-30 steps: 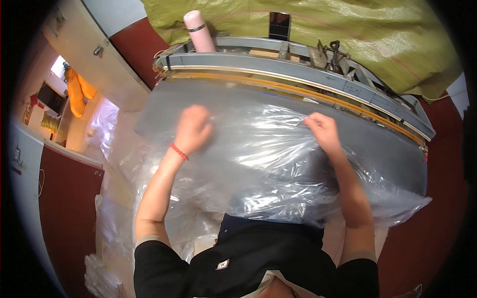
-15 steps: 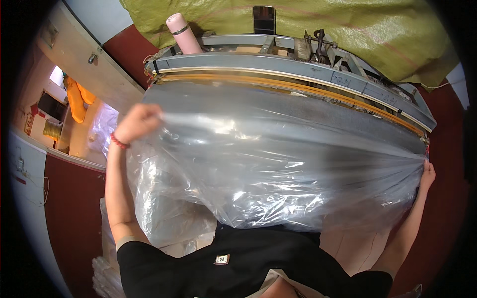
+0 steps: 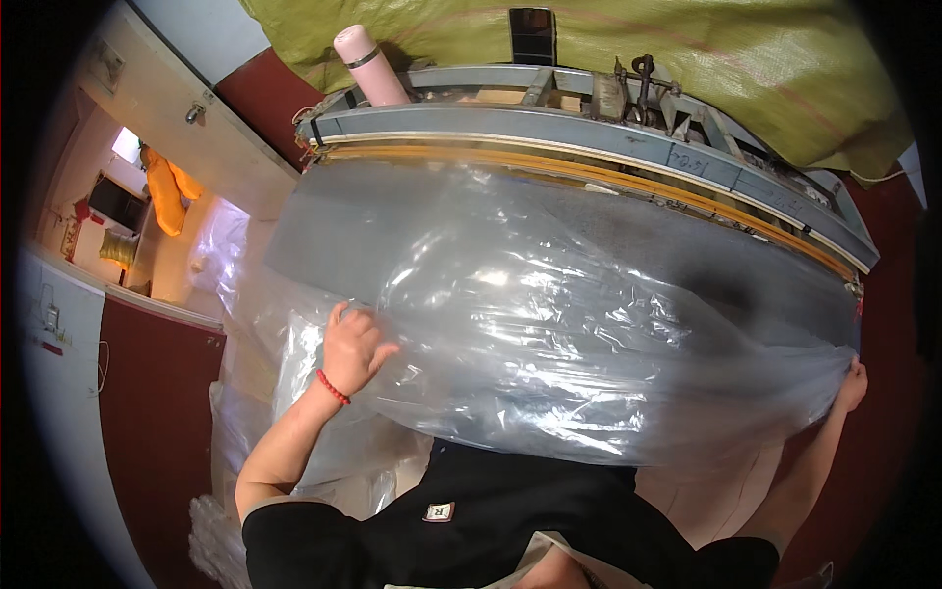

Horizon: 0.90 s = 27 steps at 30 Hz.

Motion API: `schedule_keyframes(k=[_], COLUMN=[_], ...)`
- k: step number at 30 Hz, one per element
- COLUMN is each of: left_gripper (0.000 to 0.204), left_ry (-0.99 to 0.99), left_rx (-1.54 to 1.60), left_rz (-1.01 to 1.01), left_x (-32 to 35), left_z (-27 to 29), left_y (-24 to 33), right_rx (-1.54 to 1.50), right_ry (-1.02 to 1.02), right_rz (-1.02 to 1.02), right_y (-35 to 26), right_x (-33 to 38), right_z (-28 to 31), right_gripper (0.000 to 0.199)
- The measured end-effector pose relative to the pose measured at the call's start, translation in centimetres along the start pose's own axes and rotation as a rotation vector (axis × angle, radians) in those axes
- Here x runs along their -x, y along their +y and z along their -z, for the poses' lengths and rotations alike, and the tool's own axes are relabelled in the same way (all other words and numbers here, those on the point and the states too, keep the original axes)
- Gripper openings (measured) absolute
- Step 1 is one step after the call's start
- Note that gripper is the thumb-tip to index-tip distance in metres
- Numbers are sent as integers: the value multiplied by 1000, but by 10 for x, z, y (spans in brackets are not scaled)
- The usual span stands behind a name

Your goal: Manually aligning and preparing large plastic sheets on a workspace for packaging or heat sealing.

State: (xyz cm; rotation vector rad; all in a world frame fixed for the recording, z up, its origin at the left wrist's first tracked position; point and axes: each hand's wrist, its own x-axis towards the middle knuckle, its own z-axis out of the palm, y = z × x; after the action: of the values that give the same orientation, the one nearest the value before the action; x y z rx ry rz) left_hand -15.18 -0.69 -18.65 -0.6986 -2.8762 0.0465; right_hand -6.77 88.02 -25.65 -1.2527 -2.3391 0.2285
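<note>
A large sheet of clear plastic film (image 3: 549,363) lies rumpled over a grey work surface (image 3: 334,216) and hangs down in front of my body. At the far right, my right hand (image 3: 854,385) pinches the gathered edge of the film. Over the film's left part is my left hand (image 3: 355,351), wearing a red bead bracelet. Its thumb and fingers stand apart, and I see no film caught between them. Whether its fingertips touch the film is hard to make out.
A long metal frame (image 3: 549,128) with an orange strip (image 3: 471,154) runs behind the surface. On it stand a pink bottle (image 3: 371,67) and a metal clamp (image 3: 644,83). Beyond are a dark phone (image 3: 532,37) and a green-yellow tarp (image 3: 746,69). A door (image 3: 206,118) opens at left.
My left hand has come down and inward from the surface's left edge, and its fingers have parted from the film. The film has slackened and slid nearer. My right hand has dropped slightly, still pinching.
</note>
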Motion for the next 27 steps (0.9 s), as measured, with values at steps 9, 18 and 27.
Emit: schedule_keyframes(k=[9, 18, 27], left_gripper=[43, 71, 47], left_ry=[24, -189, 152], left_rx=[241, 171, 317], left_rz=[163, -170, -76], left_x=[-112, -108, -43], left_z=[-43, -18, -20], left_y=[-63, -11, 0], right_rx=[125, 95, -56], right_ry=[19, 12, 2], right_rz=[-123, -84, -54], right_y=[-36, -20, -6], right_x=[15, 11, 2], right_z=[7, 3, -2], right_gripper=[37, 37, 38])
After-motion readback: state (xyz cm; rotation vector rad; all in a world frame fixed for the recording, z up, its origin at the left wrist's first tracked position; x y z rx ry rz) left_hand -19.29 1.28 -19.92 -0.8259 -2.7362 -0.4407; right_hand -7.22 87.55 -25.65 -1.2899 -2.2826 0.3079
